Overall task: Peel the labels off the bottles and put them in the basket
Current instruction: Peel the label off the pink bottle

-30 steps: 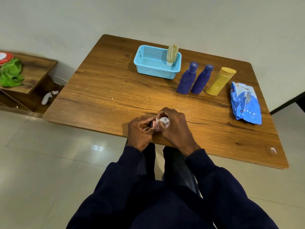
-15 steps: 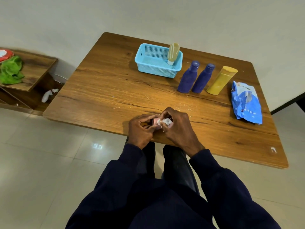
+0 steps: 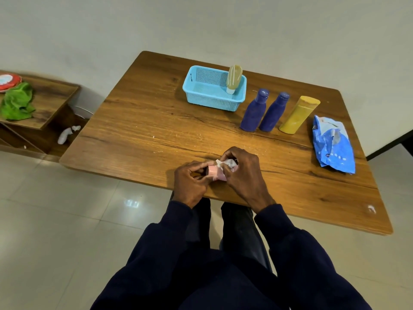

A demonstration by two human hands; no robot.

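Gripping the small pink bottle just over the near edge of the wooden table, the left hand curls its fingers round one end, while the right hand pinches the crumpled white label at the bottle's upper side. Farther back, the light-blue basket holds a beige tube standing cap-down. To its right stand one purple bottle, a second purple bottle and a yellow bottle, with a blue pouch lying beyond.

No text is legible. The crumpled white label on the pink bottle shows no readable print. The blue packet at the right edge of the table carries white print, too small to read.
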